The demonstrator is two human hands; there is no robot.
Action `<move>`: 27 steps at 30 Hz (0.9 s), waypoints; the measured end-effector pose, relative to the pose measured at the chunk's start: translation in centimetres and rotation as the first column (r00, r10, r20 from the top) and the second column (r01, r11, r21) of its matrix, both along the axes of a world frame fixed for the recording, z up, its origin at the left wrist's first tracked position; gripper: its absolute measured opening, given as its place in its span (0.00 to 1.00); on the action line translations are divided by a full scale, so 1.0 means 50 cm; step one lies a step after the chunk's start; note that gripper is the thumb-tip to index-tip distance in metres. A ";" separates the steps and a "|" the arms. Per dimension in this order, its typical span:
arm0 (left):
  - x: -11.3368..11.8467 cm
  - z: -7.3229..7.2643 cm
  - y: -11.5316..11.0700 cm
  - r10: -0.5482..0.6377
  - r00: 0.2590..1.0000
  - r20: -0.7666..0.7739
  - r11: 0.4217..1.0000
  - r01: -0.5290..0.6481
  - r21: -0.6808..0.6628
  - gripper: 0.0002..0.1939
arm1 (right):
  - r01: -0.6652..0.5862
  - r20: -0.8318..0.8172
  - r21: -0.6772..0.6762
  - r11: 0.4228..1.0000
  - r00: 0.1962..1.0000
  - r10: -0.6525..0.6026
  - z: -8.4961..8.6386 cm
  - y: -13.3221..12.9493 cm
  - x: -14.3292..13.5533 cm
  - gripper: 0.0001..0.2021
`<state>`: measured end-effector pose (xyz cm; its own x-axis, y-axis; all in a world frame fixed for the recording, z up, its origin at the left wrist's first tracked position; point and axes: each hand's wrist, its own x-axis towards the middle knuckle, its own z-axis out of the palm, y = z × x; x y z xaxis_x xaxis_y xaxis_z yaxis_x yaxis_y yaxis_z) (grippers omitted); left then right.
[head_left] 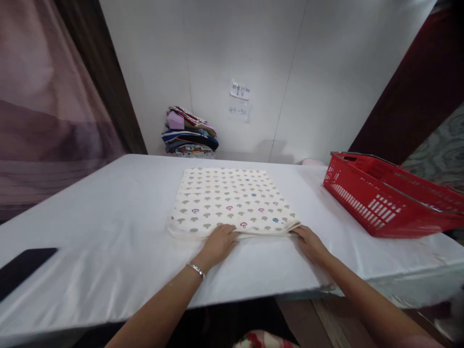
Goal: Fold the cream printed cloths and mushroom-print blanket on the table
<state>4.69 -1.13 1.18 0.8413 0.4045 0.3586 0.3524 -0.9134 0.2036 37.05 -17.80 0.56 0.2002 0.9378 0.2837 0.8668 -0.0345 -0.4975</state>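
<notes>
A cream cloth (232,198) printed with small mushrooms lies folded into a flat, roughly rectangular shape on the white-covered table (108,208). At the middle of its near edge is my left hand (219,244), a silver bracelet at the wrist, its fingers closed along the hem. My right hand (311,245) pinches the near right corner, where the layers lift slightly and curl. Some fingertips of both hands are hidden by the cloth.
A red plastic basket (384,198) stands on the right side of the table. Folded textiles (190,133) are piled at the back. A dark flat object (25,268) lies at the left edge. Two paper notes (239,101) hang on the wall.
</notes>
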 end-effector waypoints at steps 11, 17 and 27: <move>-0.023 0.008 0.009 0.181 0.982 -0.055 0.969 -0.188 -0.158 0.16 | 0.206 -0.800 -0.330 0.921 0.457 -0.388 0.055 0.034 0.026 0.21; -0.041 0.015 0.014 0.152 0.987 -0.055 0.975 -0.159 -0.157 0.15 | 0.129 -0.847 -0.401 0.907 0.325 -0.420 0.085 0.052 0.012 0.41; -0.113 0.024 0.034 0.366 0.911 -0.189 0.921 -0.384 -0.067 0.12 | 0.222 -0.896 -0.270 0.937 0.297 -0.329 0.063 0.069 0.096 0.25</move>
<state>-0.94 0.55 2.41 0.6651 0.7284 0.1647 0.7022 -0.6851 0.1941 41.84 -14.35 3.71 0.5311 0.7792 -0.3329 -0.2120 -0.2582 -0.9425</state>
